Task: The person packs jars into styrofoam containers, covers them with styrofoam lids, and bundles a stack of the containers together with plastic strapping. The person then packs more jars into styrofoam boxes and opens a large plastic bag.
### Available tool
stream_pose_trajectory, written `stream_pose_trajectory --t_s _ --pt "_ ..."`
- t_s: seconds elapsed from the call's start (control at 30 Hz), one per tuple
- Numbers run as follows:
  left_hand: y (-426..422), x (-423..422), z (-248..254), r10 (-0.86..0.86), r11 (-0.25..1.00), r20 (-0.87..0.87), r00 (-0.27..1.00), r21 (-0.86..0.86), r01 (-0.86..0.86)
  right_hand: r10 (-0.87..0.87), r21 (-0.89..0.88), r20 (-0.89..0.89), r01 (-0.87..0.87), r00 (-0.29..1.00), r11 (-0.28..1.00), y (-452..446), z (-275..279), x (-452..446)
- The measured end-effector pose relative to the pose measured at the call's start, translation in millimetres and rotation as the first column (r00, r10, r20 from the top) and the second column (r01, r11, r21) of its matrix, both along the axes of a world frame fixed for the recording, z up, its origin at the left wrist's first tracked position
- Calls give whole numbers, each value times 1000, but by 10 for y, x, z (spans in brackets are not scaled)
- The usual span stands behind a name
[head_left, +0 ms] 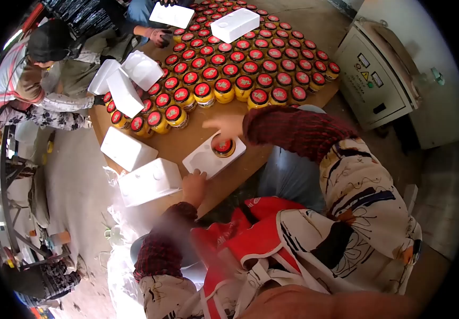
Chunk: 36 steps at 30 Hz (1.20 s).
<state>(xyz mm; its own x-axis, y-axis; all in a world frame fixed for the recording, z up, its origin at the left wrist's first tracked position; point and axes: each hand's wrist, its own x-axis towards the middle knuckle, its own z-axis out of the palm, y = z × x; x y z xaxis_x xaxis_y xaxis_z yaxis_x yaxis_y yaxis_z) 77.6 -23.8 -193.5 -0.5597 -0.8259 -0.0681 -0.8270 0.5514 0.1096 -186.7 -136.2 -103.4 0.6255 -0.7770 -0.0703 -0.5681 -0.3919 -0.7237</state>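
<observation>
A white foam tray (pixel 200 158) with round hollows lies at the near edge of the table in front of me. One jar with a red lid (pixel 223 147) stands in its right hollow; the left hollow holds nothing. My left hand (pixel 194 187) grips the tray's near left edge with its fingertips over the rim. Just above the seated jar is my right hand (pixel 226 127), slightly blurred, fingers stretched out to the left and nothing in them. Beyond it stand rows of yellow jars with red lids (pixel 223 90).
White foam boxes (pixel 150 182) sit left of the tray, with more foam pieces (pixel 125 93) behind. A foam block (pixel 235 25) rests on the jars. Co-workers (pixel 33 80) are at the left and far sides. A metal control cabinet (pixel 370 74) stands right.
</observation>
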Motion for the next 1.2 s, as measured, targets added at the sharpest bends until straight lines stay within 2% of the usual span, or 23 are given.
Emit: stream_pose_trajectory --t_s 0.03,0.07,0.1,0.13,0.17,0.23,0.3,0.37,0.4,0.5,0.53,0.57,0.63,0.7,0.77,0.83,0.9,1.0,1.07,1.1,1.13,1.17,1.2 --pt "27 -11 2 5 1000 -18 1000 7 -5 -65 -257 28 70 998 964 -235 0 -134" --pt "46 -21 -4 21 1000 -15 1000 17 -21 -232 -334 -83 192 969 923 -409 -19 -297" --pt "37 -44 19 38 999 -3 999 38 -38 -403 -574 -155 250 902 780 -491 -31 -545" --pt "38 -41 34 59 997 14 998 57 -60 -416 -421 -434 229 799 878 -527 61 -713" --pt "53 -35 34 85 994 24 996 61 -86 -380 -266 -684 272 622 925 -580 65 -788" --pt "33 -52 46 64 996 39 997 66 -67 -505 -335 -695 390 512 857 -593 -446 -909" --pt "38 -51 128 66 996 24 998 60 -67 -583 -416 -701 429 410 802 -622 -722 -876" --pt "57 -48 152 56 996 6 998 64 -56 -550 -346 -690 452 470 822 -524 -552 -835" --pt "56 -43 143 45 998 13 999 46 -46 -582 -393 -704 460 407 796 -516 -545 -807" --pt "45 -57 153 53 998 3 999 37 -53 -538 -293 -719 510 440 809 -559 -462 -802" --pt "41 -49 158 44 999 -22 999 30 -43 -533 -288 -660 477 529 830 -566 -436 -833" --pt "48 -24 145 34 999 -45 998 24 -33 -526 -285 -656 467 542 837 -527 -339 -761" --pt "48 -5 118 35 999 -44 998 23 -34 -449 -313 -658 322 604 893 -411 -135 -648" --pt "29 27 136 29 999 -52 998 22 -28 -439 -320 -644 301 626 898 -417 -39 -499" --pt "31 -24 172 70 992 2 998 101 -69 -353 -371 -252 248 901 895 -392 21 -419" --pt "32 41 74 46 994 -74 996 100 -39 -245 -473 -18 208 969 856 -238 325 -189" --pt "26 37 27 33 996 -140 990 87 -21 -96 -453 171 165 981 876 -118 478 50" --pt "27 80 89 43 997 -201 979 76 -29 73 -349 124 -25 990 937 101 578 329" --pt "-16 43 213 242 957 -262 934 223 -185 200 -314 81 -165 977 935 212 378 505" --pt "-90 84 215 242 956 -255 936 228 -185 253 -297 70 -222 965 929 268 236 568" --pt "-197 159 216 253 947 -158 955 244 -210 250 -291 77 -218 965 932 321 125 634" --pt "-258 232 220 258 937 -58 964 258 -235 278 -362 6 -257 961 896 381 15 702" --pt "-276 212 496 296 924 -23 955 261 -280 300 -429 -69 -300 951 852 427 -90 748"
